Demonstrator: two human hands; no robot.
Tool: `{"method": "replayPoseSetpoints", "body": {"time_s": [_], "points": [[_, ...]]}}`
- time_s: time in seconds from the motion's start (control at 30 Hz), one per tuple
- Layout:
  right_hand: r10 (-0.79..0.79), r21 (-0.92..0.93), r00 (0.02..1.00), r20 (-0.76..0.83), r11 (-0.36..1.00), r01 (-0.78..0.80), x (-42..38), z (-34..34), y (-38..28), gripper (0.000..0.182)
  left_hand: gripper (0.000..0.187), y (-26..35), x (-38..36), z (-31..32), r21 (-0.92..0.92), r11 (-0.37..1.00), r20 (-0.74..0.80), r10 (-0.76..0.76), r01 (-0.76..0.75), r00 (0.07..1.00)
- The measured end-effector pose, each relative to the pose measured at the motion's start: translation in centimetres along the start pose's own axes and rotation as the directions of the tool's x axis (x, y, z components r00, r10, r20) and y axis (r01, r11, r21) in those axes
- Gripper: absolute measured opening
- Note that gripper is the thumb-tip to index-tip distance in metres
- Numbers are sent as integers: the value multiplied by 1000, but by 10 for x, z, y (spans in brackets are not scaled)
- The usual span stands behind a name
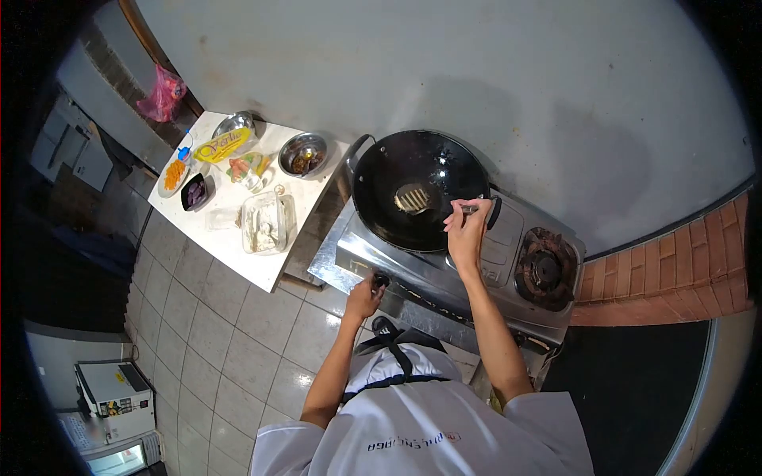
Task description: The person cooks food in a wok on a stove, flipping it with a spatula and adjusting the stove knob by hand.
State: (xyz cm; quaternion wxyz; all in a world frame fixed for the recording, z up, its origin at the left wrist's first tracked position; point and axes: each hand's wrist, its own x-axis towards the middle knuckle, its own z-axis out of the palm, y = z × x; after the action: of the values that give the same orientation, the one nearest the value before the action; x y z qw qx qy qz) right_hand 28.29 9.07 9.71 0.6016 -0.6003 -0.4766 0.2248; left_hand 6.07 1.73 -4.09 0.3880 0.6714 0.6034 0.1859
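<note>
A black wok (pixel 381 214) with two side handles sits on the left burner of a steel gas stove (pixel 421 274). In the wok lies the slotted head of a spatula (pixel 413 199); anything beneath it I cannot make out. My right hand (pixel 467 226) is closed around the spatula's handle, over the wok's right rim. Down at the stove's front left, my left hand (pixel 365 299) has its fingers closed on a black control knob (pixel 381 281).
The right burner (pixel 545 270) has no pan. Left of the stove, a white table (pixel 218 254) bears a steel bowl (pixel 303 155), a clear plastic container (pixel 266 224), a yellow packet (pixel 224 146), a black dish (pixel 194 193) and a plate of orange pieces (pixel 173 178). A wall stands behind.
</note>
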Motion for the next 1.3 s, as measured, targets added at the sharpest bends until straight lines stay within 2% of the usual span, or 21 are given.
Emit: {"method": "replayPoseSetpoints", "body": {"time_s": [0.13, 0.2, 0.27, 0.37, 0.7, 0.8, 1.1, 1.2, 1.3], "points": [[-113, -149, 994, -1, 983, 112, 1, 1, 8, 16, 33, -5, 2, 5, -52, 999, -1, -6, 5, 1000], [-66, -160, 998, -11, 985, 64, 0, 0, 3, 16, 33, -5, 2, 5, -64, 998, 0, -6, 6, 1000], [-121, -172, 993, -1, 978, 119, -1, 0, -3, 16, 32, -4, 1, 5, -52, 999, -15, -10, 9, 1000], [-67, -167, 998, 16, 984, 69, -1, 0, -12, 16, 32, -13, 3, 11, -98, 995, -18, 11, -13, 1000], [-94, -170, 994, 52, 980, 101, -1, 6, -14, 17, 31, 3, -3, 4, -62, 996, -35, -64, 62, 997], [-55, -151, 996, 67, 986, 64, 0, 3, -16, 17, 32, 2, -2, 6, -61, 996, -30, -66, 64, 997], [-125, -162, 991, 54, 978, 132, 2, 5, -8, 16, 33, 1, -3, 10, -30, 998, -46, -52, 51, 998], [-92, -131, 995, 49, 987, 98, 3, 7, -8, 16, 32, 4, -4, 8, -20, 999, -48, -42, 42, 998], [-155, -158, 987, 34, 975, 158, 4, 7, -7, 16, 30, 3, -5, 8, -9, 998, -31, -69, 69, 997]]}}
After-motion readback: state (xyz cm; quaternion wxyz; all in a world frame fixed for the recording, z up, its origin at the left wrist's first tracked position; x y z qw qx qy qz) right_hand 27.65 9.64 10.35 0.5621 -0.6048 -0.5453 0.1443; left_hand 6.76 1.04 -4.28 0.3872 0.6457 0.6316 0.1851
